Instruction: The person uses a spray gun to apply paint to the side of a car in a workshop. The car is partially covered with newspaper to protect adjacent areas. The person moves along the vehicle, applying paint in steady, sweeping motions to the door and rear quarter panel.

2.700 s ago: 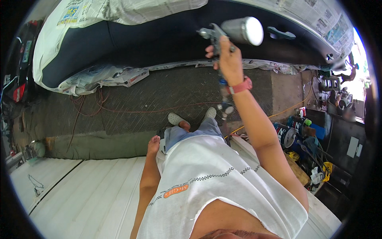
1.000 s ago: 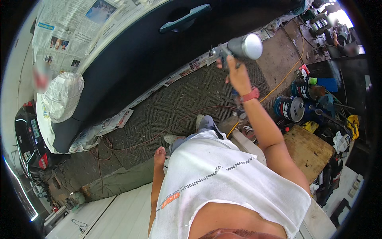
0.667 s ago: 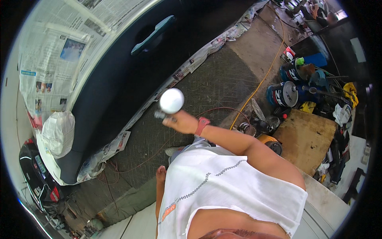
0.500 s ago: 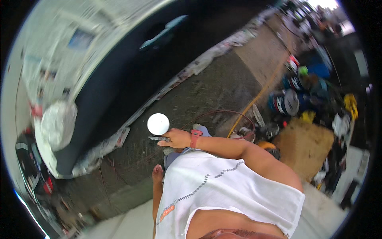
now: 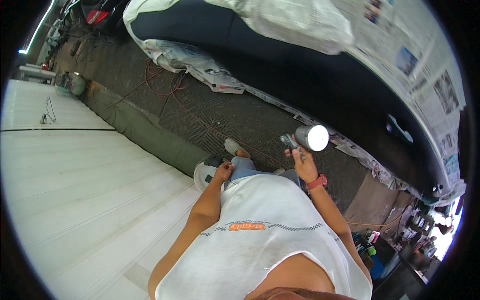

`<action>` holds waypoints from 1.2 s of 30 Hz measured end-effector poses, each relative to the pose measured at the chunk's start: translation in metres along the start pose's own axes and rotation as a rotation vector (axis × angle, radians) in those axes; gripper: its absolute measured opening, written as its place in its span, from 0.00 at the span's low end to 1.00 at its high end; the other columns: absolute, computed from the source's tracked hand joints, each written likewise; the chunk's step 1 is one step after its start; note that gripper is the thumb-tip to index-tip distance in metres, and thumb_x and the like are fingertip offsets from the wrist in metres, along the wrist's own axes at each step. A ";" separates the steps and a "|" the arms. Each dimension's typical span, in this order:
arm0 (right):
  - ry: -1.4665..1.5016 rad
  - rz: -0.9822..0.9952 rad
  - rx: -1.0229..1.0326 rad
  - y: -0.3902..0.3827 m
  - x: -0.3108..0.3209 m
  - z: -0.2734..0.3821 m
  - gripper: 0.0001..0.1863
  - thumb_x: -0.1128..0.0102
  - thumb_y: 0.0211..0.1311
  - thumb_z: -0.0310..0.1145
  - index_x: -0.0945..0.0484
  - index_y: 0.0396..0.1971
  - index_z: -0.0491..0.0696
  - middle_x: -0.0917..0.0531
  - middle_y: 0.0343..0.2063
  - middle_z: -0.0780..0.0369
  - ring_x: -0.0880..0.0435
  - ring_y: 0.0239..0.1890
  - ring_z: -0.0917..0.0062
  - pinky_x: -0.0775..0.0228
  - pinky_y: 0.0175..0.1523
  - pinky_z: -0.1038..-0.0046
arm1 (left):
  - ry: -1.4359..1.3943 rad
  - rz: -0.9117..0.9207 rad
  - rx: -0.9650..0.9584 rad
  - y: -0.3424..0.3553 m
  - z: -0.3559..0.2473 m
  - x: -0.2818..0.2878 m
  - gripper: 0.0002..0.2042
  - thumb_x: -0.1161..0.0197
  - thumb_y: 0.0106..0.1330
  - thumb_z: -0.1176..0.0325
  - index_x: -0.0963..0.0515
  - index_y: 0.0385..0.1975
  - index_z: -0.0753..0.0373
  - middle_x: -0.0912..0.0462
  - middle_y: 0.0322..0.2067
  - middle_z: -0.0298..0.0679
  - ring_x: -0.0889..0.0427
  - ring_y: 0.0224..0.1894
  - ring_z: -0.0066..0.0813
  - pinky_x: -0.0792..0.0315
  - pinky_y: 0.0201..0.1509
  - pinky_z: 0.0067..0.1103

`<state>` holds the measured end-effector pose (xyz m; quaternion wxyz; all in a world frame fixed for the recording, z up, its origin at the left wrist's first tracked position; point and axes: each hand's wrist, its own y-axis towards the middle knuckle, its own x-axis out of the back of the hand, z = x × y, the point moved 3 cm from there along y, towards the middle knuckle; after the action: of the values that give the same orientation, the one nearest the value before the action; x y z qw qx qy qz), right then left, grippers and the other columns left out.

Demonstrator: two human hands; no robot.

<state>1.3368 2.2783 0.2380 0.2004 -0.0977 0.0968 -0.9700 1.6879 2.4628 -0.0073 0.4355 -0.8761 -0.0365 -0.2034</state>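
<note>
In my right hand [image 5: 306, 165] is a spray gun [image 5: 289, 143], its grip held in curled fingers. The gun's round cup, with a white lid [image 5: 316, 137], sits on top, close beside a dark car panel [image 5: 300, 87] but apart from it. My left hand [image 5: 224, 171] is closed near my left thigh. Beside it is a round white thing with dark parts [image 5: 199, 175]; whether my fingers grip it, I cannot make out.
Newspaper [image 5: 425, 75] and white plastic sheeting [image 5: 300, 22] cover parts of the car around the panel. A reddish hose [image 5: 200, 120] snakes over the dark floor toward my feet. White ribbed panelling [image 5: 90, 200] lies to my left. Cans and clutter [image 5: 367, 245] stand at lower right.
My view has turned left, so the car panel now runs from upper left to right. The spray gun stays in my right hand. The round white thing by my left hand has come into view.
</note>
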 end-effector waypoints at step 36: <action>-0.012 -1.223 -0.306 0.222 -0.212 0.039 0.30 0.56 0.78 0.56 0.18 0.41 0.42 0.13 0.32 0.60 0.24 0.18 0.80 0.34 0.21 0.77 | 0.074 -0.048 0.051 0.188 -0.052 0.491 0.26 0.39 0.73 0.54 0.26 0.62 0.68 0.18 0.56 0.47 0.20 0.58 0.37 0.29 0.63 0.29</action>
<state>1.6183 2.1590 0.1932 -0.4063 -0.1685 0.1598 -0.8837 2.1658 2.2504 0.0702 0.4537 -0.8556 -0.0464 -0.2449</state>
